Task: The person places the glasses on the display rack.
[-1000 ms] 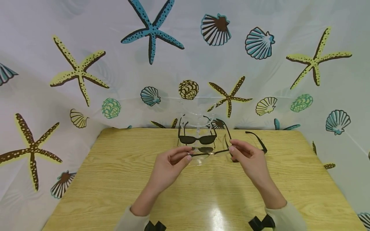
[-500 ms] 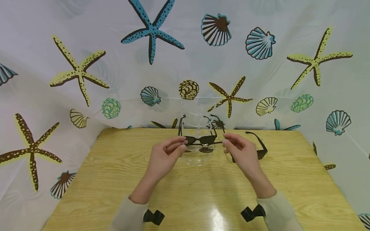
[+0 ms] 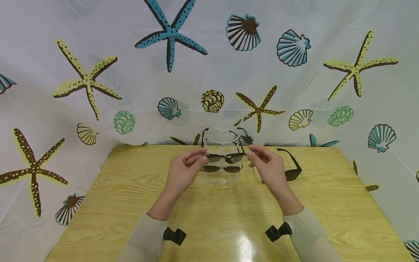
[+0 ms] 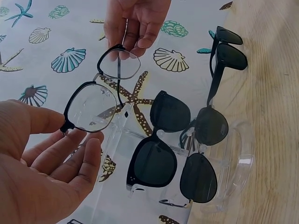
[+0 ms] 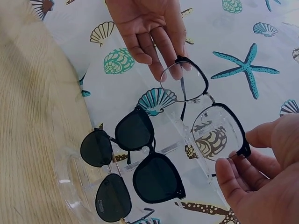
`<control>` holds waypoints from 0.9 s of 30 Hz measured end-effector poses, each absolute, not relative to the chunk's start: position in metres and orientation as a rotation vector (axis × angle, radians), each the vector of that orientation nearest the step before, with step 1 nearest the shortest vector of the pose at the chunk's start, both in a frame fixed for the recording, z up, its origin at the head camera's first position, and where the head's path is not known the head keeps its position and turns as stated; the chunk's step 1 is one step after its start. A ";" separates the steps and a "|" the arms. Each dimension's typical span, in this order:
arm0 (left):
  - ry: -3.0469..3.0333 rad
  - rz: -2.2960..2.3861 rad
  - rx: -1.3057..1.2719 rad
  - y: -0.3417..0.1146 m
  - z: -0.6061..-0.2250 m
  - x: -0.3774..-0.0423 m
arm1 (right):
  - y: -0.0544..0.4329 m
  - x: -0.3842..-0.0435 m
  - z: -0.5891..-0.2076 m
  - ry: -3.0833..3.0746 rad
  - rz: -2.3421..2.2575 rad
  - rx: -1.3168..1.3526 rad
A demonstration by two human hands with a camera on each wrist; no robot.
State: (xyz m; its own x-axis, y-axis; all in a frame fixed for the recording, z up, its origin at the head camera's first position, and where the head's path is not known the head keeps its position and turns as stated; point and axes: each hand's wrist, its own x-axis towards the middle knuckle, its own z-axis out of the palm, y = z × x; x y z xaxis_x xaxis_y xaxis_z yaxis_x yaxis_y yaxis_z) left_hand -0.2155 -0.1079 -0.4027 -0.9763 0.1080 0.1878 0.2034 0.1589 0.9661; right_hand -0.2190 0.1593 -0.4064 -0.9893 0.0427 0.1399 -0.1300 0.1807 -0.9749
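Observation:
Both hands hold a pair of black half-rim glasses with clear lenses (image 3: 226, 157) level in front of a clear acrylic stand (image 3: 222, 181). My left hand (image 3: 199, 158) pinches the left end of the frame, and my right hand (image 3: 252, 155) pinches the right end. In the left wrist view the clear glasses (image 4: 93, 105) hang between my left hand (image 4: 51, 154) and right hand (image 4: 135, 23). The right wrist view shows the same glasses (image 5: 205, 107) with temples open. On the stand rest black sunglasses (image 4: 159, 140) and, lower down, thin-framed dark sunglasses (image 4: 205, 149).
Another pair of black sunglasses (image 3: 289, 170) lies on the wooden table (image 3: 131, 203) to the right of the stand. A curtain printed with starfish and shells (image 3: 98, 72) closes off the back and sides. Small black clips sit at both sleeves.
Both hands have raised the clear glasses and carried them away from me, from low in front of the stand's base up to the level of the black sunglasses.

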 end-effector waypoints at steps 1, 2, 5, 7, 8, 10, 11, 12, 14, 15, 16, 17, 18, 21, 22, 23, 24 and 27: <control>-2.333 -1.965 -0.309 -0.108 -0.402 -0.217 | 0.159 -0.220 -0.406 -2.298 1.934 0.086; -2.331 -1.972 -0.302 -0.108 -0.402 -0.219 | 0.158 -0.221 -0.406 -2.289 1.941 0.086; -2.318 -1.990 -0.302 -0.108 -0.400 -0.223 | 0.157 -0.225 -0.407 -2.267 1.961 0.086; -2.319 -1.990 -0.307 -0.108 -0.399 -0.225 | 0.156 -0.227 -0.407 -2.258 1.970 0.088; -2.319 -1.990 -0.308 -0.108 -0.399 -0.226 | 0.155 -0.229 -0.407 -2.257 1.972 0.086; -2.324 -1.980 -0.310 -0.109 -0.399 -0.228 | 0.155 -0.231 -0.408 -2.262 1.970 0.080; -2.329 -1.973 -0.308 -0.109 -0.399 -0.229 | 0.154 -0.232 -0.408 -2.261 1.971 0.079; -2.329 -1.973 -0.308 -0.109 -0.399 -0.230 | 0.154 -0.233 -0.408 -2.262 1.969 0.076; -2.326 -1.977 -0.307 -0.110 -0.399 -0.232 | 0.153 -0.235 -0.408 -2.261 1.969 0.070; -2.324 -1.984 -0.308 -0.110 -0.399 -0.232 | 0.153 -0.236 -0.408 -2.259 1.969 0.069; -2.322 -1.990 -0.306 -0.110 -0.400 -0.233 | 0.153 -0.236 -0.408 -2.257 1.970 0.068; -2.317 -2.001 -0.308 -0.110 -0.399 -0.234 | 0.152 -0.237 -0.408 -2.257 1.968 0.069; -2.313 -2.008 -0.307 -0.110 -0.399 -0.234 | 0.152 -0.238 -0.408 -2.259 1.965 0.069; -2.311 -2.016 -0.304 -0.110 -0.399 -0.236 | 0.151 -0.240 -0.408 -2.271 1.954 0.062; -2.312 -2.013 -0.303 -0.110 -0.399 -0.237 | 0.151 -0.241 -0.408 -2.275 1.949 0.061; -2.312 -2.010 -0.305 -0.110 -0.399 -0.238 | 0.150 -0.242 -0.408 -2.276 1.946 0.064; -2.315 -2.006 -0.303 -0.111 -0.399 -0.239 | 0.150 -0.243 -0.408 -2.277 1.946 0.062; -2.324 -1.996 -0.292 -0.111 -0.397 -0.241 | 0.149 -0.245 -0.407 -2.278 1.945 0.072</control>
State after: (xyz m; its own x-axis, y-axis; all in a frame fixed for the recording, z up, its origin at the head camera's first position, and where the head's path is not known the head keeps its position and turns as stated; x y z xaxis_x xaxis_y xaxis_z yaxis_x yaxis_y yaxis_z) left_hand -0.2414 -0.1106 -0.3975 -0.9800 0.1018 0.1712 0.1846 0.1416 0.9726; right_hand -0.2447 0.1494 -0.4067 -0.9883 0.0580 0.1411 -0.1303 0.1604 -0.9784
